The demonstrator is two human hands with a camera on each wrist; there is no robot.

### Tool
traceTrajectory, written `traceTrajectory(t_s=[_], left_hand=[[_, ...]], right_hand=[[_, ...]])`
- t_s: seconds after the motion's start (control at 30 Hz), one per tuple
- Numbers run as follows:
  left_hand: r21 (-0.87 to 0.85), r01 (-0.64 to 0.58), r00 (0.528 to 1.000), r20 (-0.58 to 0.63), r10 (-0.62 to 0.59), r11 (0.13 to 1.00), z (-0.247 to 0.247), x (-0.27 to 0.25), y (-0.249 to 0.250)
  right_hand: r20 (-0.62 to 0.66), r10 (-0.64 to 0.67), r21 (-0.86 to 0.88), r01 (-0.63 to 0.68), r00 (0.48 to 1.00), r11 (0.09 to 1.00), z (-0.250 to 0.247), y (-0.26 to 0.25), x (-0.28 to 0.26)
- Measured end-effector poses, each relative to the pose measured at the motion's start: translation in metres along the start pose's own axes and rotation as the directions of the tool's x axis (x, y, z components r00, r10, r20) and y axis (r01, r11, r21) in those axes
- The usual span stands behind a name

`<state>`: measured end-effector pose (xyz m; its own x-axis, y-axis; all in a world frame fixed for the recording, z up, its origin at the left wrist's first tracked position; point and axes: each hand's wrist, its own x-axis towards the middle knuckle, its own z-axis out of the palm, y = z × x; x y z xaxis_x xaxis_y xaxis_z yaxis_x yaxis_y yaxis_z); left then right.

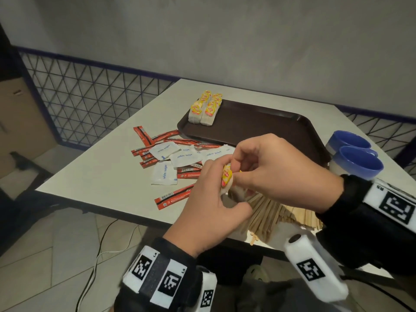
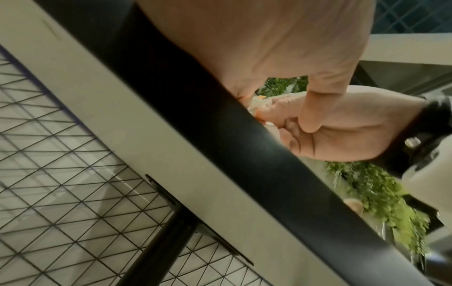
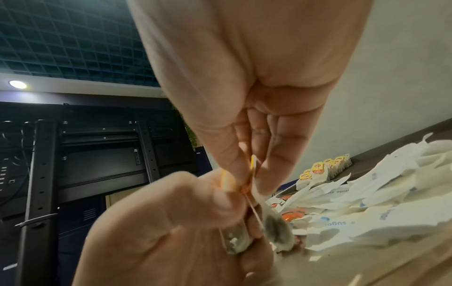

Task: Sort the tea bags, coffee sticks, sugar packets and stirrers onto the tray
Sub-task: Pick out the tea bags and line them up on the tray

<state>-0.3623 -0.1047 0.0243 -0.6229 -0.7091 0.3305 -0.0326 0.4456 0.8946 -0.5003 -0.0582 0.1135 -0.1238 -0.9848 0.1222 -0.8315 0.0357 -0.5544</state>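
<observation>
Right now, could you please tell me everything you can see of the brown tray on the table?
The brown tray is a dark, smooth, plastic-looking rectangle with rounded corners and a low raised rim. It lies flat at the far side of the white table. Two rows of yellow-tagged tea bags stand packed in its far left corner; the rest of its visible surface is bare. The right hand hides its near edge, and two blue-lined cups sit by its right side.

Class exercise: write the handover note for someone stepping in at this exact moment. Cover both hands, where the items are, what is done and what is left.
Left hand and right hand both pinch tea bags above the table.
Done: two rows of tea bags on the tray.
Left: held tea bags, coffee sticks, sugar packets, stirrers, all off the tray.
</observation>
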Motion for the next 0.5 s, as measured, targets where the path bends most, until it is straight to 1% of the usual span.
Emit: traceTrajectory(t_s=[0.07,0.13,0.2,0.33,0.43,0.5], left_hand=[[0.058,-0.019,1.0,-0.002,0.019,0.998,0.0026,0.0017,0.0004],[0.057,-0.024,1.0,-0.007,0.025,0.998,0.0041,0.0012,-0.0001],[0.062,-0.033,0.999,-0.005,0.033,0.998,0.0049,0.0017,-0.0004],[0.137,-0.053,0.999,0.02,0.05,0.989,0.0079,0.0,0.0014],[0.06,-0.078,0.997,0.017,0.077,0.995,0.0058,-0.0028,-0.0004],[0.006,-0.131,0.991,0.005,0.131,0.991,0.0031,-0.0054,-0.0003]], right_hand=[[-0.002,0.015,-0.013,-0.015,1.0,1.0,0.0014,-0.0021,-0.0007],[-0.004,0.038,0.007,-0.038,0.999,0.999,0.0019,-0.0053,-0.0027],[0.012,0.066,0.073,-0.067,0.998,0.995,-0.0002,-0.0082,-0.0043],[0.063,0.108,0.18,-0.117,0.992,0.977,-0.0041,-0.0087,-0.0055],[0.08,0.149,0.315,-0.167,0.986,0.934,-0.0059,-0.0052,-0.0039],[0.097,0.157,0.351,-0.181,0.983,0.919,-0.0069,-0.0031,-0.003]])
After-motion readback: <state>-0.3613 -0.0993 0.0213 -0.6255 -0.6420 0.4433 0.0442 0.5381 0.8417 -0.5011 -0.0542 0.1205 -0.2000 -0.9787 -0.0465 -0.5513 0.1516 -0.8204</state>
